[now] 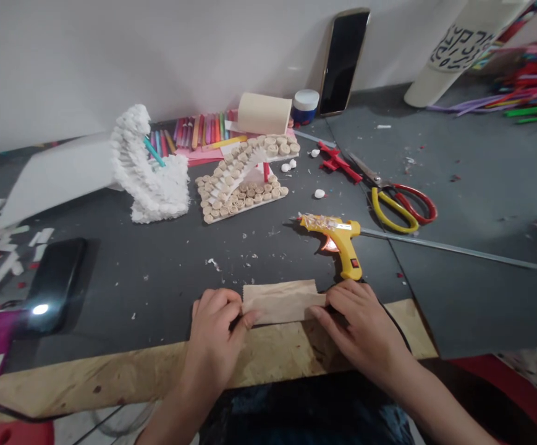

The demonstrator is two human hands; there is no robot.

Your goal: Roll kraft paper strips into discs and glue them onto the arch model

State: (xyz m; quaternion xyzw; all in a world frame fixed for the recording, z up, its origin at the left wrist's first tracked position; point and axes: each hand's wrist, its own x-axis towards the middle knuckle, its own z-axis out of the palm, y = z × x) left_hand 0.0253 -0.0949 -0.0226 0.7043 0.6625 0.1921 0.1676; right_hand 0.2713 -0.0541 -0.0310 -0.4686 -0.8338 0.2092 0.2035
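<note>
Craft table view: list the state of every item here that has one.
Paper strip, held flat above the table edge, its ends between both hands.
Left hand, gripping the strip's left end.
Right hand, gripping the strip's right end.
Glue gun, lying on its side.
Scissors, blades closed, lying flat.
Phone, leaning against the wall, screen dark.

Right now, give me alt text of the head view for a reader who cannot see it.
The left hand and right hand hold a strip of brown paper at the edge of a dark work surface. A yellow hot glue gun lies just beyond it, near red-and-yellow-handled scissors and a model staircase of paper coils.
</note>
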